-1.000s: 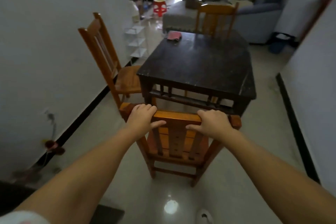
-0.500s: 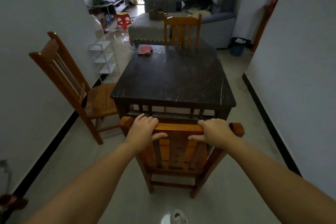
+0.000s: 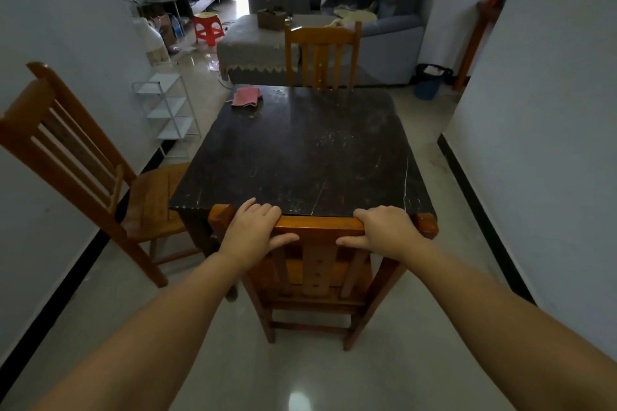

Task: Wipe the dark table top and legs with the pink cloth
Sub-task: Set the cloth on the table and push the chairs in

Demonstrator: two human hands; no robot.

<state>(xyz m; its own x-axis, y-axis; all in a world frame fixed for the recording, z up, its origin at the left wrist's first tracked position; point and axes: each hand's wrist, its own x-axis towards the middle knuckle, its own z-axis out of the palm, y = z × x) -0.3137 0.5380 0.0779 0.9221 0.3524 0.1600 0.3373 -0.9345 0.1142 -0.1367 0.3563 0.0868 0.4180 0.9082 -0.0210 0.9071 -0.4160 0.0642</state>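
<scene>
Both your hands grip the top rail of the wooden chair (image 3: 319,264) at six o'clock: left hand (image 3: 248,235), right hand (image 3: 384,228), fingers curled over it. The dark table (image 3: 300,157) lies ahead, the pink cloth (image 3: 246,97) at its eleven o'clock corner, untouched. Slide the chair squarely, without scraping the table's near edge.

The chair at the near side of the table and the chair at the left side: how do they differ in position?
The near chair is pushed in against the table, while the left chair stands apart from it at an angle. The left hand and right hand grip the near chair's top rail; nothing touches the left chair. Both are orange-brown wood with slatted backs.
</scene>
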